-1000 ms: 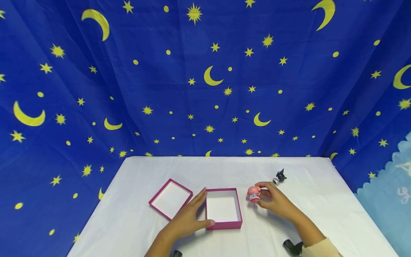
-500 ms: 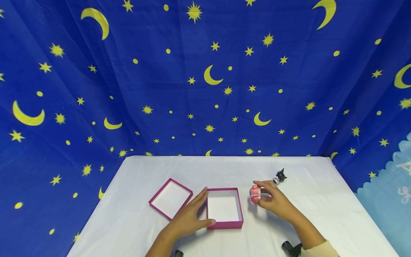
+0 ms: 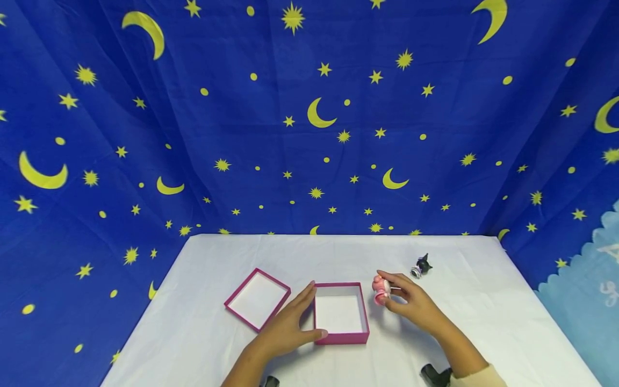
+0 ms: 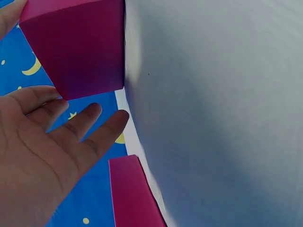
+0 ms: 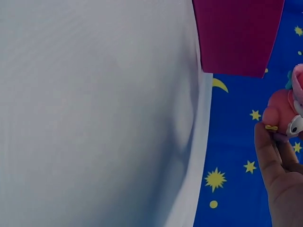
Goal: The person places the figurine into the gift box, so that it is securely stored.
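My right hand [image 3: 411, 305] pinches a small pink figurine [image 3: 380, 290] with white and light details, just right of the box. In the right wrist view the figurine [image 5: 280, 113] shows a small yellow bow and an eye patch, with fingers under its head. My left hand [image 3: 290, 328] spans the left side of the magenta square box [image 3: 344, 338], fingers extended, thumb at the front corner and fingertips at the back corner. The box has a white inside with nothing in it. In the left wrist view the fingers are spread beside the box wall [image 4: 75, 52].
The matching magenta lid [image 3: 256, 299] lies inside up to the left, partly behind my left hand. A black-and-white figurine [image 3: 422, 266] lies at the back right. White cloth covers the table [image 3: 309, 255]; a blue star-and-moon curtain [image 3: 271, 134] stands behind it.
The box and left hand have shifted slightly right. The pink figurine has turned in my right fingers, going a little right and then back left.
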Tool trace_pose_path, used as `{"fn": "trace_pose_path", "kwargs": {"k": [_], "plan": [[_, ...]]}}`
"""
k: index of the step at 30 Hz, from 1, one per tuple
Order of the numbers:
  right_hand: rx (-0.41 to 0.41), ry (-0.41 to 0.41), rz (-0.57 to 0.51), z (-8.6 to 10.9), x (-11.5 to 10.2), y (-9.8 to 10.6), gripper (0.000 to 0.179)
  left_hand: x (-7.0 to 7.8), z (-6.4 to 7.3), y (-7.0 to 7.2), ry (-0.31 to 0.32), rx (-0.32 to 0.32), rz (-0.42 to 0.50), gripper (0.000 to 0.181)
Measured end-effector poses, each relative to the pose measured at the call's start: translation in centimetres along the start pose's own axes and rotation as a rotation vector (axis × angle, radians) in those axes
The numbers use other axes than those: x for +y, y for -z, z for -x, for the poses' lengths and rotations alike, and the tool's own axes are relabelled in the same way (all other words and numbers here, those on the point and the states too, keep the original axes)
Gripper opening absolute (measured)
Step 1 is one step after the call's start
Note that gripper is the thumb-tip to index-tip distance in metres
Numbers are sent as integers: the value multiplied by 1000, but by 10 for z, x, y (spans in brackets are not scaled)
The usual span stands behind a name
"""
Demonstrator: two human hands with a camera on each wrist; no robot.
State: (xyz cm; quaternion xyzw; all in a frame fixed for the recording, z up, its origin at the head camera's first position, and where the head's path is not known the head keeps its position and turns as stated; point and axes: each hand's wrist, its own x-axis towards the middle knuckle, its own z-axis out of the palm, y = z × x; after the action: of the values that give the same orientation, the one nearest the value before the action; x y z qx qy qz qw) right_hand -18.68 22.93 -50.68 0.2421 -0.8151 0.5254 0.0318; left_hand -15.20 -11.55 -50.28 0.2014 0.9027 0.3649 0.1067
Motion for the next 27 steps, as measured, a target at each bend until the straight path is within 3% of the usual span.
{"fn": "trace_pose_path", "kwargs": {"k": [11, 18, 27], "plan": [[-8, -42, -23, -3, -17, -6, 62, 3, -1, -1, 5, -5, 8, 102], [-7, -119, -35, -5, -23, -13, 66, 3, -3, -1, -8, 0, 7, 101], [-31, -125, -58, -7, -28, -22, 65, 2, -7, -4, -14, 0, 18, 101]]}}
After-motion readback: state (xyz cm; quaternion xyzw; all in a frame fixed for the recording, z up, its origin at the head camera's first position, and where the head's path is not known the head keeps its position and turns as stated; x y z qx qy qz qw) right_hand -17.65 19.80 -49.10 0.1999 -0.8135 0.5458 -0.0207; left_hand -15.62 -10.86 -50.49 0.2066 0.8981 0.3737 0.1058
